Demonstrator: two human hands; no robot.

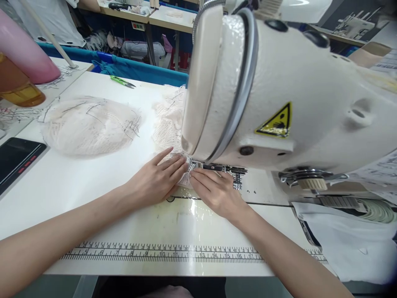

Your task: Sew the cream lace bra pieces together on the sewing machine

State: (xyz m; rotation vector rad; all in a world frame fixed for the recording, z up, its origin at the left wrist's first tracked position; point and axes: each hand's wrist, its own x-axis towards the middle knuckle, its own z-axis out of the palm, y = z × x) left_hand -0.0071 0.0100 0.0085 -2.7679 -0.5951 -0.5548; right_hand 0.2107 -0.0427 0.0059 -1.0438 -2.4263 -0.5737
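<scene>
Left hand [158, 178] lies flat, fingers extended, on pale lace [167, 128] partly hidden by a sewing machine [304, 82]; right hand [217, 192] touches its edge, any pinch impossible to tell. Leftward, phone [18, 159]; behind, green snips [120, 81], blue cloth trough [149, 74].

Sewing machine [297, 87] ran off frame top and right. Its head hid the needle and part of the lace fabric [167, 120]. Left of it, phone [15, 161] and pink cone [26, 47] got clipped; in front, right forearm [279, 244] covered some ruler [198, 254] marks.
</scene>
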